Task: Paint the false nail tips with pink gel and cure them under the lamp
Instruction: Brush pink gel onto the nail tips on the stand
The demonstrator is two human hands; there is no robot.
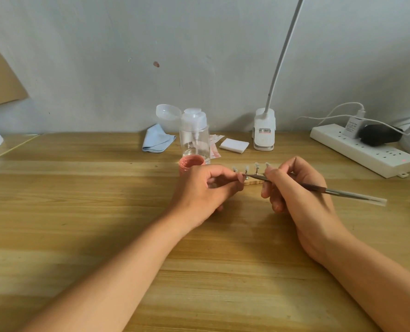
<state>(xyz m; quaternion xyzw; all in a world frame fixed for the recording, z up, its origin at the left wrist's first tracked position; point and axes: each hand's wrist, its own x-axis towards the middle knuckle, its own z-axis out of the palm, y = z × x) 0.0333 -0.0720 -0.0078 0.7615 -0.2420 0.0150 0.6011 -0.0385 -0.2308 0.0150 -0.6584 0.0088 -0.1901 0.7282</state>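
**Hands close together, fingertips nearly meeting**

Bare forearms reach forward and converge; left hand (pixel 204 192) curls, thumb and forefinger pinching a nail tip (pixel 241 177); right hand (pixel 295 188) grips a brush (pixel 343 194) pen-style, lower fingers folded under.

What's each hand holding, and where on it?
The right hand pinches the brush near its bristle end. Whether the left hand holds anything cannot be told.

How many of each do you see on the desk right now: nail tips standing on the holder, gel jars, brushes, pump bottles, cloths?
Nail tips standing in view: 4
Pink gel jar: 1
Brush: 1
Pump bottle: 1
Blue cloth: 1
Total: 8
More tips may be hidden from view.
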